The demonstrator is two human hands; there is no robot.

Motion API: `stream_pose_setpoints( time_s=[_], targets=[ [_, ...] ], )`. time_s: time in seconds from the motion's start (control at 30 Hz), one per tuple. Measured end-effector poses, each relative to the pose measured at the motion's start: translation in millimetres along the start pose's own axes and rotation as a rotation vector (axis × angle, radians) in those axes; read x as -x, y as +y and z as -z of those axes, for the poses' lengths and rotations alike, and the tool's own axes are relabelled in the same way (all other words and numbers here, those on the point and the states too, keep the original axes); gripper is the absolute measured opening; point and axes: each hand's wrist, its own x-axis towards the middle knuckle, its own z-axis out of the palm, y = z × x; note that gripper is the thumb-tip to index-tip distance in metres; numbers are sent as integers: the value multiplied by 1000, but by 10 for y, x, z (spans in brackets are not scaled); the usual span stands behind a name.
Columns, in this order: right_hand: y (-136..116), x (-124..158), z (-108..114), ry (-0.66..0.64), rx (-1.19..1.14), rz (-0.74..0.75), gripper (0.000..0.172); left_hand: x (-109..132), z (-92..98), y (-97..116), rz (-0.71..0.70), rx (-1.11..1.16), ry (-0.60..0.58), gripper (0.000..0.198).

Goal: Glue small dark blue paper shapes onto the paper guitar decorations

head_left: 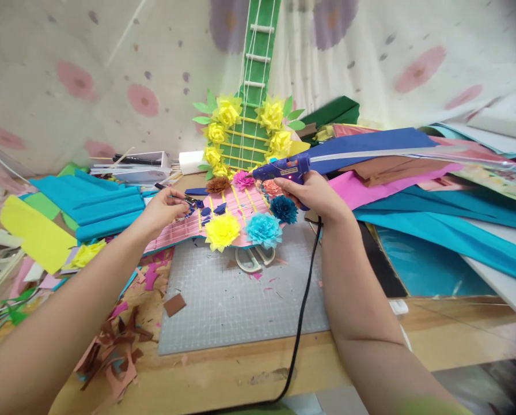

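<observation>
My right hand grips a blue hot glue gun, a long clear glue stick trailing from its back. Its nozzle points left, over the paper flowers on a handmade paper guitar with a pink body and green neck. At the guitar's left side, the fingers of my left hand are pinched round a thin dark tool; its kind is unclear. Dark blue paper pieces lie near those fingertips. A yellow paper flower and a light blue paper flower sit along the guitar's lower edge.
Scissors lie partly under the guitar on a grey cutting mat. The gun's black cord crosses the mat. Paper scraps cover the left side; folded coloured paper is piled at right. A white tray stands behind.
</observation>
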Motion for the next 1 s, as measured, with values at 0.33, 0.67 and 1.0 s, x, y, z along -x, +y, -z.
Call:
stream_pose_setpoints(
  time_s=[0.33, 0.67, 1.0],
  targets=[
    [12, -9, -10, 4, 6, -7, 48, -36, 43, -59, 44, 78, 1, 28],
    [32, -14, -21, -14, 37, 1, 48, -32, 91, -49, 111, 215, -55, 31],
    [18, -10, -14, -4, 34, -17, 48, -27, 104, -49, 22, 128, -136, 41]
  ],
)
